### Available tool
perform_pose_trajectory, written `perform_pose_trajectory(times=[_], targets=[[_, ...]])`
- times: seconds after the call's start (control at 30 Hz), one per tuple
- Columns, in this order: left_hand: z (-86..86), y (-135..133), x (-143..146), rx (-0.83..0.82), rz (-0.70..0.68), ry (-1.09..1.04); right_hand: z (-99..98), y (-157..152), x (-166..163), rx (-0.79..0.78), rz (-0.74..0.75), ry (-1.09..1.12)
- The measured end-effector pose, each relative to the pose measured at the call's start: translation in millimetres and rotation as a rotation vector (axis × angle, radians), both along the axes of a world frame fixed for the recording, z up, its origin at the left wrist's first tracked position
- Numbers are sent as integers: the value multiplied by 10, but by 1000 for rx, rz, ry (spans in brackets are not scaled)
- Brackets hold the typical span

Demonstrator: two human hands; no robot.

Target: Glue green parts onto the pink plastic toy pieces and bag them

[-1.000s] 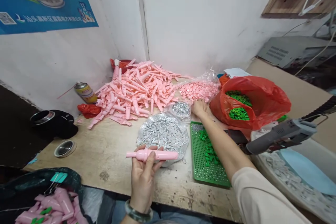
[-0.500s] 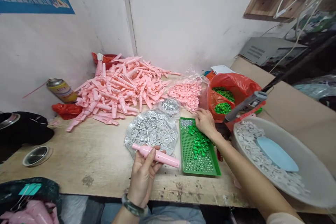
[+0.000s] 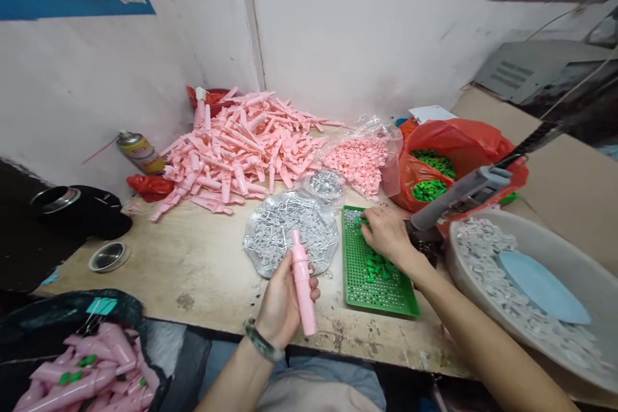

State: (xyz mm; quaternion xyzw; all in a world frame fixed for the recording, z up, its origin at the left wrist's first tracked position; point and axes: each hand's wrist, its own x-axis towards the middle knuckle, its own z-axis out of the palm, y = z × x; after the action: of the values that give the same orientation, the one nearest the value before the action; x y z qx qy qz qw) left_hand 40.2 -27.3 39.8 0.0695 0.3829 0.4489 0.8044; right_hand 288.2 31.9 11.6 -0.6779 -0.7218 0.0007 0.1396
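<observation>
My left hand (image 3: 284, 299) is closed round a pink plastic tube-shaped part (image 3: 304, 286), its narrow end pointing up and away from me. Over the far part of a green perforated tray (image 3: 355, 293) is my right hand (image 3: 386, 232), fingers bent down among small green plastic pieces (image 3: 376, 267). Its fingertips are partly hidden, so whether a piece is between them cannot be made out. Just beyond my left hand lies a round clear tray (image 3: 263, 238) of metal pins and small grey parts.
A heap of pink parts (image 3: 241, 141) lies at the back, beside a bag of small pink pieces (image 3: 357, 164). Rightward are a red bag (image 3: 463, 135) with green pieces, a grey-handled tool (image 3: 449, 199) and a large tub (image 3: 521, 341). A dark bag (image 3: 130, 309) of pink parts stands front left.
My left hand has turned the pink tube from lying crosswise to pointing away from me. My right hand has moved from the tray's far edge down over the green pieces. The view has shifted left.
</observation>
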Motion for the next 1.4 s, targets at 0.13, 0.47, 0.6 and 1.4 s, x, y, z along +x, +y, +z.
perform_pose_trajectory(times=[0.13, 0.47, 0.6, 1.4], targets=[[-61, -28, 48, 43, 63, 52, 74, -372, -537, -92, 164, 680], [-110, -37, 32, 8, 154, 118, -102, -821, -1211, 64, 277, 1109], [-89, -33, 19, 64, 175, 131, -132, -852, -1214, 81, 238, 1170], [-223, -140, 8, 304, 94, 510, -99, -816, -1217, -85, 159, 1324]])
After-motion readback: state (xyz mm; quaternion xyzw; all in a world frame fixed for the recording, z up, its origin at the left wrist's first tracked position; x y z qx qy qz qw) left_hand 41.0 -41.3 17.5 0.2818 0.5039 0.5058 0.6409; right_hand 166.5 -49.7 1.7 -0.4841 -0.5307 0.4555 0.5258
